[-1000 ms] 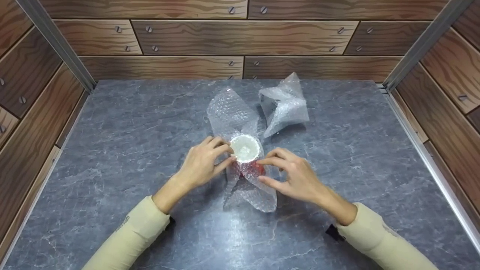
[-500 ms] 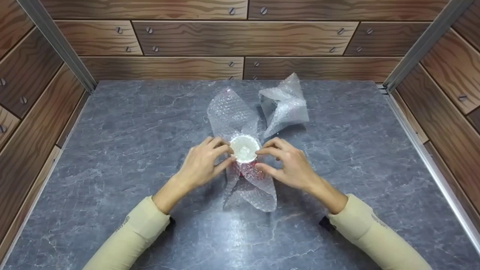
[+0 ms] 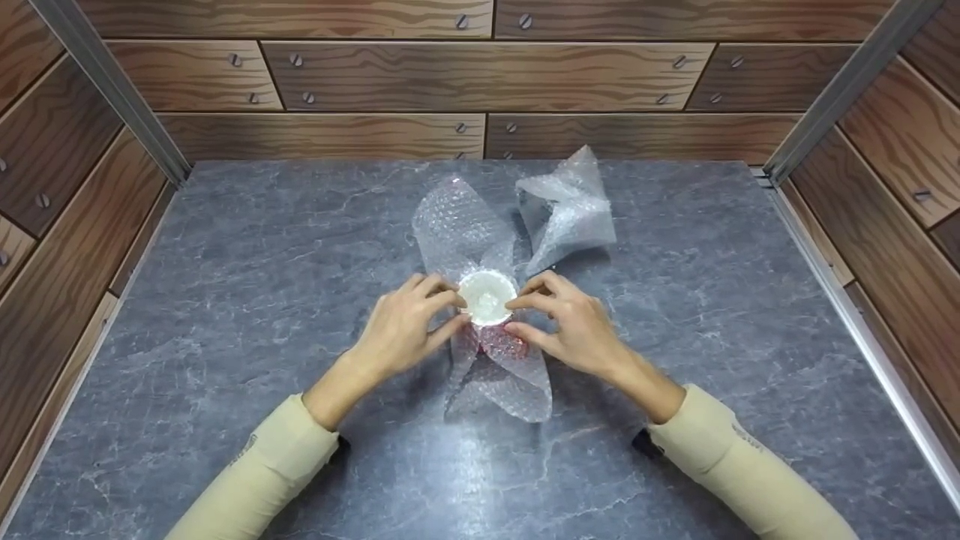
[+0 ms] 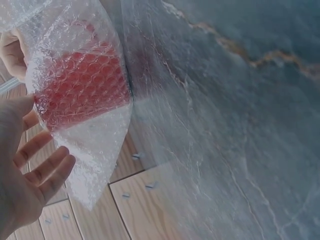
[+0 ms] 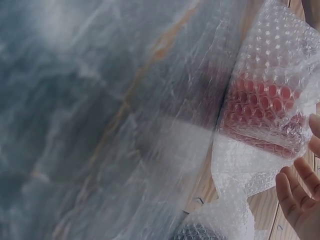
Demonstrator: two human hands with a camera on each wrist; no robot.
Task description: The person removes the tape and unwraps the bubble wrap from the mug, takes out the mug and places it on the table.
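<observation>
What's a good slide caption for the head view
Left hand and right hand flank a bubble-wrapped red object with a round white top on a grey marbled tabletop.

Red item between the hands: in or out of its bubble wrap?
In, at least at the sides: both wrist views show the red item through clear bubble wrap. Its top: cannot tell.

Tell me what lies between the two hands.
In the head view, a red object inside clear bubble wrap, with a pale round top, lies between the left hand and the right hand.
</observation>
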